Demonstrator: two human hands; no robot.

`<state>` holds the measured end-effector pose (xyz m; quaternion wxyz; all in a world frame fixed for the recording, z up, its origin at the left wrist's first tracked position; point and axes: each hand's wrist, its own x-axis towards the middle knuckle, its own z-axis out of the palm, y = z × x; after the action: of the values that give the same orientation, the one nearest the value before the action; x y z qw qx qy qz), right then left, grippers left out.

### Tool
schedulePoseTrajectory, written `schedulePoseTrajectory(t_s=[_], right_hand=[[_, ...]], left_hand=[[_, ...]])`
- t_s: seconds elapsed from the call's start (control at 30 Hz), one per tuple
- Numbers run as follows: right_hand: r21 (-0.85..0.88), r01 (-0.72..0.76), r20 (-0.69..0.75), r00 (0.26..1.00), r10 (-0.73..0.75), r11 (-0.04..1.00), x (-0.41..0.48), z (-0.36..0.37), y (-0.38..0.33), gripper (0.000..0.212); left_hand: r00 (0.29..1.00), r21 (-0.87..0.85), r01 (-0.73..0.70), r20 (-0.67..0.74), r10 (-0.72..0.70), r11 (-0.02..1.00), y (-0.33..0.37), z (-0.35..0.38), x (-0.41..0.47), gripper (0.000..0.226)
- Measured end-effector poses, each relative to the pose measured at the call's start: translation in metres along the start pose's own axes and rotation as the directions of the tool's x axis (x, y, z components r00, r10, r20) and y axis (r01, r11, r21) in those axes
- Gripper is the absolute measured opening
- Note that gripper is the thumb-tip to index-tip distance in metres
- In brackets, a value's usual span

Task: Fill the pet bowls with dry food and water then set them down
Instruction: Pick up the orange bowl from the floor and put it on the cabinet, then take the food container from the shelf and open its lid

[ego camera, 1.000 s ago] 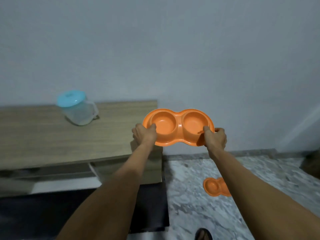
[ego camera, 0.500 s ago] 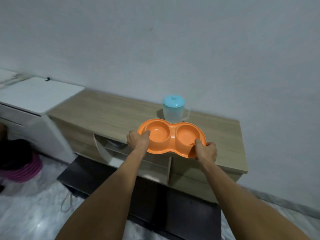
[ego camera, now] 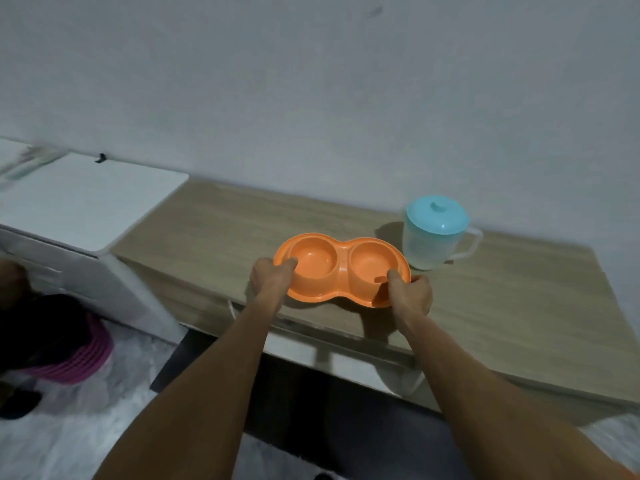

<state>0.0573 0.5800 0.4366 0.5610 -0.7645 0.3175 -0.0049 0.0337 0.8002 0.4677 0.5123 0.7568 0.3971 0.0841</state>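
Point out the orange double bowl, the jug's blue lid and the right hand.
orange double bowl (ego camera: 313, 259): head view, floor of its left cup.
blue lid (ego camera: 437, 214): head view, top surface near the knob.
right hand (ego camera: 412, 295): head view, back of the hand.

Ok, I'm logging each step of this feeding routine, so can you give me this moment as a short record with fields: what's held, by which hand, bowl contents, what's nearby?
held item: orange plastic double pet bowl
left hand: grips the bowl's left end, thumb over the rim
right hand: grips the bowl's right end
bowl contents: both wells look empty
bowl position: over the wooden cabinet top; contact unclear
nearby: clear plastic jug with light blue lid, upright, right of and behind the bowl
left side: white cabinet
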Motion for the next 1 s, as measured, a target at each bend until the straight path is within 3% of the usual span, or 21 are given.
schedulePoseTrajectory(t_s=[0.4,0.73,0.8,0.9,1.0], right_hand=[[-0.129,-0.1,-0.108,0.99,0.086,0.987,0.034,0.051,0.011,0.056],[-0.228,-0.115,-0.199,0.977,0.069,0.967,0.031,0.066,0.012,0.054],[-0.26,-0.088,-0.207,0.978,0.033,0.962,0.024,0.069,0.013,0.052],[-0.25,-0.082,-0.236,0.971,0.021,0.965,0.002,0.072,0.014,0.053],[-0.207,-0.092,-0.313,0.949,0.023,0.974,-0.044,0.076,0.018,0.053]], left_hand=[[0.98,0.147,0.009,0.194,-0.037,0.989,0.002,0.022,0.071,0.036],[0.961,0.291,-0.064,0.277,-0.02,0.955,-0.007,0.021,0.094,0.062],[0.948,0.268,-0.091,0.319,0.0,0.959,-0.008,0.014,0.095,0.057],[0.919,0.19,-0.112,0.393,0.029,0.975,-0.009,-0.008,0.087,0.029],[0.91,0.137,-0.141,0.407,0.074,0.98,-0.025,-0.042,0.081,0.047]])
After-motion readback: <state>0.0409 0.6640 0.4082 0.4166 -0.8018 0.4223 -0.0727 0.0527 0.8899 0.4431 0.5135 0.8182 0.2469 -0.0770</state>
